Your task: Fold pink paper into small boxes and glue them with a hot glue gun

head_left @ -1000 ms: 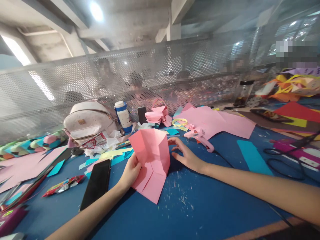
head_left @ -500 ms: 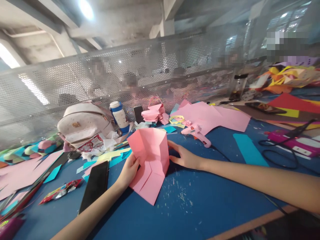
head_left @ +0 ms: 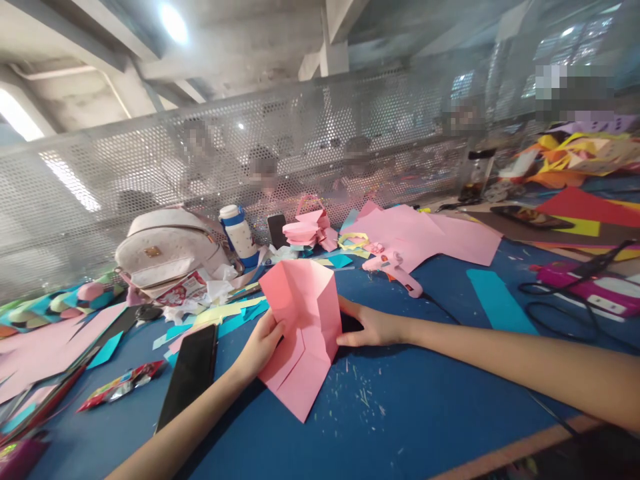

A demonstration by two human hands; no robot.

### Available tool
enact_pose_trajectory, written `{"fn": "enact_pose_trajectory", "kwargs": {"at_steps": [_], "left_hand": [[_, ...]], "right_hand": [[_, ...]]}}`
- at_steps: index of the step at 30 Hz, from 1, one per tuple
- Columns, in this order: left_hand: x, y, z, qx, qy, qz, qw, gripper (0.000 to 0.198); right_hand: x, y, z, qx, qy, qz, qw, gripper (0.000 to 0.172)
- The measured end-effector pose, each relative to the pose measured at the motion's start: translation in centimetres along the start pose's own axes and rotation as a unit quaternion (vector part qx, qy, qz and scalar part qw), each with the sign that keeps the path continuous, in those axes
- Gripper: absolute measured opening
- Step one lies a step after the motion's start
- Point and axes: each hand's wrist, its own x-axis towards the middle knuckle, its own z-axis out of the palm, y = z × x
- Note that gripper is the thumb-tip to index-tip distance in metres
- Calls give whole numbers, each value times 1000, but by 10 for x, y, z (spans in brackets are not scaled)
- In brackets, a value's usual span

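A folded sheet of pink paper [head_left: 303,327], creased into an open box-like shape with a pointed lower flap, is held upright and tilted above the blue table. My left hand [head_left: 259,345] pinches its left edge, thumb on the inner face. On the right edge is my right hand [head_left: 367,325], its thumb against the side and its fingertips hidden behind the paper. A pink glue gun [head_left: 393,272] lies just beyond my right hand. To the left, a black phone [head_left: 189,373] rests near my left forearm.
A white backpack [head_left: 170,250] and a white-and-blue bottle [head_left: 239,235] stand at the back left, before a perforated metal screen [head_left: 300,133]. Large pink sheets [head_left: 425,233] lie behind. At right are a blue strip [head_left: 500,303] and a magenta power strip [head_left: 590,287] with cables.
The folded pink paper has shifted slightly, its lower point coming nearer to me. My right hand's fingers have slid behind the paper, with the thumb lower on its side.
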Motion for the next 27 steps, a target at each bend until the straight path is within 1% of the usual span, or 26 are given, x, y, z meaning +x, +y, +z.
{"fn": "enact_pose_trajectory", "kwargs": {"at_steps": [3,6,9,11,12,13,14,15,16,17,18,19,21,23,27], "left_hand": [[-2,1,1,3,-23,0,1000,27],[-2,5,1,16,-52,4,998,34],[-4,14,-4,47,-70,10,996,41],[-7,23,-11,104,-67,7,992,48],[-10,27,-15,148,-67,-2,987,52],[-12,31,-18,270,-66,-21,960,59],[-16,35,-22,385,-70,-49,919,65],[-19,37,-25,481,-68,-72,871,70],[-22,39,-28,556,-68,-92,823,73],[-25,39,-31,602,-72,-111,788,74],[-28,39,-33,626,-78,-126,766,74],[-30,38,-35,633,-87,-139,756,74],[-32,35,-39,627,-99,-153,757,72],[-33,33,-43,621,-96,-155,762,74],[-32,37,-47,587,-114,-175,782,69]], "right_hand": [[1,2,3,-18,5,24,1000,87],[2,5,5,-12,7,27,1000,88],[2,8,5,-16,13,23,1000,88],[2,9,5,-20,17,23,999,87],[3,9,5,-21,18,23,999,87],[3,10,5,-22,18,24,999,86],[3,10,6,-24,20,26,999,86],[3,10,6,-26,21,30,999,85],[3,10,6,-27,22,35,999,84],[3,9,6,-26,21,40,999,84],[3,9,6,-24,20,42,999,84],[4,8,6,-20,19,42,999,84],[4,7,6,-13,19,40,999,84],[3,7,6,-13,21,39,999,83],[3,8,6,-29,22,44,998,80]]}}
